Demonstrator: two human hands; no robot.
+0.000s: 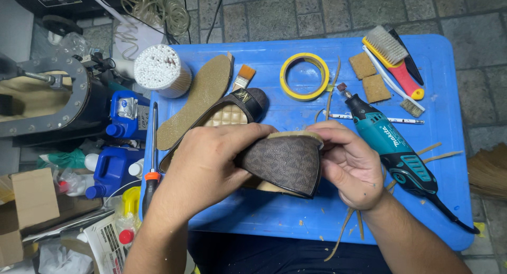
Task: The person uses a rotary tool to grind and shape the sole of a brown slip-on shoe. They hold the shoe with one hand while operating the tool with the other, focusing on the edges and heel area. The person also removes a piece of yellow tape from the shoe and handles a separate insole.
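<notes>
While both hands work over the blue surface [264,210], far left off it sit a cardboard box [24,210], blue jugs [113,171] and a metal ring fixture [74,94]. On the surface's left edge: red-handled screwdriver [152,158] lying lengthwise, tub of white cotton swabs [158,70] at the top corner. Next right, a tan insole [198,99] lies diagonally, and beside it a second brown shoe [232,113] with quilted beige lining, small paintbrush [243,76] just above it. Left hand [208,165] grip closed around the left end of the brown patterned shoe [285,163], fingers wrapped over the top. Shoe is held just above the surface at centre, upper facing the camera, tan sole edge up. Right hand [351,165] grip closed on the shoe's right end, thumb on the sole edge, fingers behind. Above the hands: yellow tape roll [304,76]. Right of that, teal rotary tool [393,147] lies diagonally, cord trailing off the right edge. Top right: two tan abrasive pads [369,77], red-and-yellow brush [393,60], a toothbrush [396,89]. Tan trimmed strips [348,229] scattered near the right wrist.
</notes>
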